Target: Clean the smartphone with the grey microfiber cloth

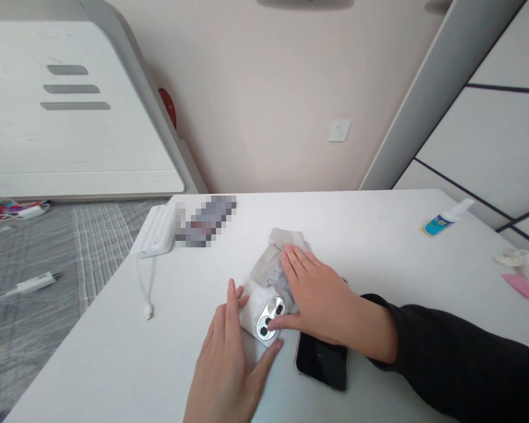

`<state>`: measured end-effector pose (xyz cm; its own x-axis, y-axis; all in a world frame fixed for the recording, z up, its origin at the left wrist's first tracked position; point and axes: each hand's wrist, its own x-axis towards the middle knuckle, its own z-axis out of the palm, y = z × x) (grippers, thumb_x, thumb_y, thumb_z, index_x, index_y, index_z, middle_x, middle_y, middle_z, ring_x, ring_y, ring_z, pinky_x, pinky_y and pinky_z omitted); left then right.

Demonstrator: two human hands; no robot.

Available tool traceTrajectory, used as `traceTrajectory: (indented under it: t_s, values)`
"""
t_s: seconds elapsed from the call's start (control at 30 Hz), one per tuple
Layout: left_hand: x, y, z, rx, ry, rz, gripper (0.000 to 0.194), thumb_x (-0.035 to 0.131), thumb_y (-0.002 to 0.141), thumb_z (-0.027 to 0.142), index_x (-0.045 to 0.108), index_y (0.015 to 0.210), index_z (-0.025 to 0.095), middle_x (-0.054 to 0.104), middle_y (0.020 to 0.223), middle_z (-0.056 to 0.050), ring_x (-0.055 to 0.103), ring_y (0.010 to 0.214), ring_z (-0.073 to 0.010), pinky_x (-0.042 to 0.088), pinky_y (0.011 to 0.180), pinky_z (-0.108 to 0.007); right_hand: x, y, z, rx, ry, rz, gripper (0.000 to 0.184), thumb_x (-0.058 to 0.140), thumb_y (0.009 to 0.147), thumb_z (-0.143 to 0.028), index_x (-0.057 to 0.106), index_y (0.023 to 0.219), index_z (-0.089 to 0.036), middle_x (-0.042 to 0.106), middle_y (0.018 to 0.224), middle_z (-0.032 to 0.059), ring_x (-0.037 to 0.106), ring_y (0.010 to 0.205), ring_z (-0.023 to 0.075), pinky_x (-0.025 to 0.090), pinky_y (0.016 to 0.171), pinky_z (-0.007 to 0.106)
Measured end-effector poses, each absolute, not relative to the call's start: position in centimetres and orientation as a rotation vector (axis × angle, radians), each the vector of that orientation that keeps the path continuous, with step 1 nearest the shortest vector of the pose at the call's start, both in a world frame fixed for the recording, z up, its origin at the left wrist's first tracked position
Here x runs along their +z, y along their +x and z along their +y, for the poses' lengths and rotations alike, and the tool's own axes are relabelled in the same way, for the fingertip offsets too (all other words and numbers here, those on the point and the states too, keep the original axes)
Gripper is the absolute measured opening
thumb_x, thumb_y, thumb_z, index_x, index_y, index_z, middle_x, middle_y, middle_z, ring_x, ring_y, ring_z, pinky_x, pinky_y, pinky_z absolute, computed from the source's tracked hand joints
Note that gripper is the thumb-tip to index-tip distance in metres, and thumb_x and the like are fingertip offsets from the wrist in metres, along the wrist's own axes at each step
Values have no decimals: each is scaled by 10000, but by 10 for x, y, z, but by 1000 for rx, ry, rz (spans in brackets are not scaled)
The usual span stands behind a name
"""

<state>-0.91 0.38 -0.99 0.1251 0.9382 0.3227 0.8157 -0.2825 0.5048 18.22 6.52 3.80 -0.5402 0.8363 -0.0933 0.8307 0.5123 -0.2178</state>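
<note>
A white phone [256, 308] lies face down on the white table [370, 247], its silver camera module [271, 317] facing up. My left hand [229, 364] steadies the phone's near corner, fingers stretched along its edge and thumb against it. My right hand [317, 299] lies flat, fingers together, pressing a grey cloth [271, 258] onto the phone's back. The thumb touches the camera module. A second, black phone [321, 361] lies partly under my right wrist.
A white power bank [158, 230] with a short dangling cable [146, 294] sits at the table's left edge beside a blurred-out item [205, 222]. A small spray bottle [445, 218] lies far right, with crumpled tissue [518, 259] and a pink card [522, 288]. Chargers lie on the grey floor.
</note>
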Motion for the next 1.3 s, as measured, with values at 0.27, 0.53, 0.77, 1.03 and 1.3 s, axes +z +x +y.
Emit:
traceTrajectory:
  t_s: [0.27, 0.53, 0.77, 1.03, 1.3]
  values:
    - [-10, -9, 5, 833, 2233, 1792, 964, 610, 940, 400, -1, 1657, 197, 604, 1344, -234, 662, 1222, -380, 611, 913, -561, 32, 178, 46, 413, -1030, -2843, 965, 504, 976, -695, 313, 1589, 26, 221, 1666, 228, 254, 1570, 339, 252, 1297, 483]
    - [-1, -8, 5, 886, 2262, 1953, 800, 615, 924, 567, 331, 1584, 215, 750, 1250, -109, 774, 1016, -317, 667, 707, -407, 58, 203, 92, 74, -1406, -2869, 748, 548, 1030, -480, 446, 1494, 97, 434, 1535, 333, 478, 1437, 418, 463, 1163, 529]
    - [5, -15, -2, 978, 2457, 1823, 289, 465, 1059, 392, 603, 1273, 254, 802, 935, -7, 753, 645, -137, 552, 573, -209, 69, 199, 98, 110, -1192, -2646, 493, 384, 1098, -343, 555, 1440, -31, 473, 1568, 230, 419, 1498, 328, 420, 1211, 521]
    - [6, -13, 5, 889, 2346, 1952, 299, 374, 1086, 370, 538, 1300, 243, 755, 888, 6, 744, 694, -149, 540, 572, -241, 30, 185, 96, 95, -1137, -2717, 647, 407, 1091, -434, 355, 1576, -8, 258, 1677, 247, 205, 1574, 403, 341, 1245, 592]
    - [-2, -11, 8, 721, 2409, 1817, 860, 690, 866, 626, 370, 1508, 153, 609, 1125, -113, 613, 1006, -306, 560, 850, -476, 26, 179, 95, 28, -1235, -2748, 571, 347, 1106, -302, 375, 1546, 61, 347, 1619, 277, 367, 1521, 362, 421, 1214, 540]
